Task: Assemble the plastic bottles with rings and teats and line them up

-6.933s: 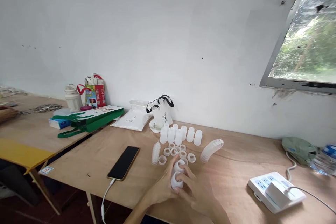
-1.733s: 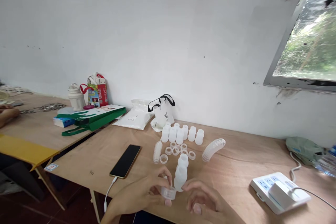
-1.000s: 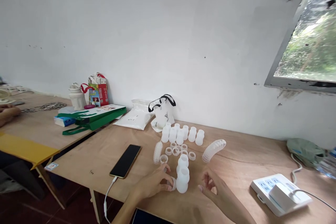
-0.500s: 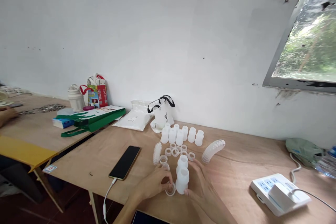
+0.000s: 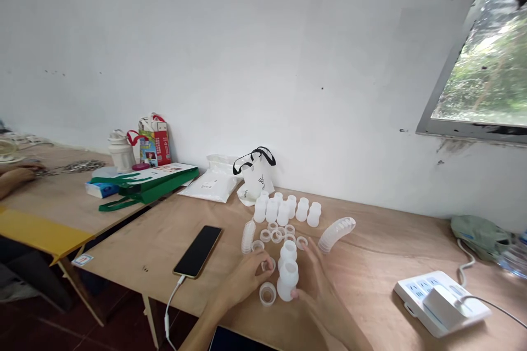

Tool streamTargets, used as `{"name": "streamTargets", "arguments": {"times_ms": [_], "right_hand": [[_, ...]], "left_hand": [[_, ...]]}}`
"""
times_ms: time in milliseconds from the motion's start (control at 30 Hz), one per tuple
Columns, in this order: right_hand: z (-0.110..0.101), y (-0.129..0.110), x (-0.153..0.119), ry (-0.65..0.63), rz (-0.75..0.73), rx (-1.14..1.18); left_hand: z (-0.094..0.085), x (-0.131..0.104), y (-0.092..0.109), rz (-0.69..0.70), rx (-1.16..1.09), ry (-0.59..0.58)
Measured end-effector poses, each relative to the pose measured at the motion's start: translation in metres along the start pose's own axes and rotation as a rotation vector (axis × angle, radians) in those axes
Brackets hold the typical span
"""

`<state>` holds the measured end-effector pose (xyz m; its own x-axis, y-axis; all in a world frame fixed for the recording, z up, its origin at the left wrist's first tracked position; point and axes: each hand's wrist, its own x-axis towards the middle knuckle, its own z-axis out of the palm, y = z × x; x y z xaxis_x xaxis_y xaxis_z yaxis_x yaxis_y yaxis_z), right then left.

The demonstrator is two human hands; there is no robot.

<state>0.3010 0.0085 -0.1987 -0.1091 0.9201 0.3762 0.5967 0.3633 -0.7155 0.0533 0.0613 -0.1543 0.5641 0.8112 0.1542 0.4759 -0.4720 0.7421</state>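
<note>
My left hand (image 5: 247, 277) has thumb and fingers closed on a translucent ring (image 5: 268, 265). Just below it on the table lies a thicker-looking ring (image 5: 267, 294), possibly more than one stacked. My right hand (image 5: 323, 299) is spread along the right side of two upright frosted white waisted bottles, the thumb against the front bottle (image 5: 287, 288) and the fingertips beside the rear bottle (image 5: 288, 250). Several loose rings (image 5: 276, 236) lie beyond. To either side are a short nested stack of clear ribbed pieces (image 5: 248, 236) and a longer curved stack (image 5: 335, 235).
Several more white bottles (image 5: 283, 213) stand at the back. A phone (image 5: 198, 252) on a cable lies left. A white tote (image 5: 259, 178) and plastic packet (image 5: 212, 184) rest by the wall. A power strip (image 5: 442, 301) is right. Another person's hand (image 5: 16, 178) is far left.
My left hand has moved up from the nearest ring and now grips another one, shifted slightly right. My right hand stays beside the bottles. The view has shifted slightly.
</note>
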Motion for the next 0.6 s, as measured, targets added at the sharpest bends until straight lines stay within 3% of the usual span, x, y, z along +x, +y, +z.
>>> {"name": "streamTargets", "arguments": {"times_ms": [267,367,600], "right_hand": [[-0.051,0.012,0.003,0.483,0.147,0.132],[-0.060,0.015,0.001,0.536,0.167,0.111],[-0.060,0.029,0.012,0.552,0.207,0.121]], "left_hand": [[0.008,0.003,-0.011,-0.102,0.119,0.071],[0.012,0.005,-0.011,-0.120,0.136,0.059],[0.016,0.016,-0.009,-0.102,0.102,0.032]]}}
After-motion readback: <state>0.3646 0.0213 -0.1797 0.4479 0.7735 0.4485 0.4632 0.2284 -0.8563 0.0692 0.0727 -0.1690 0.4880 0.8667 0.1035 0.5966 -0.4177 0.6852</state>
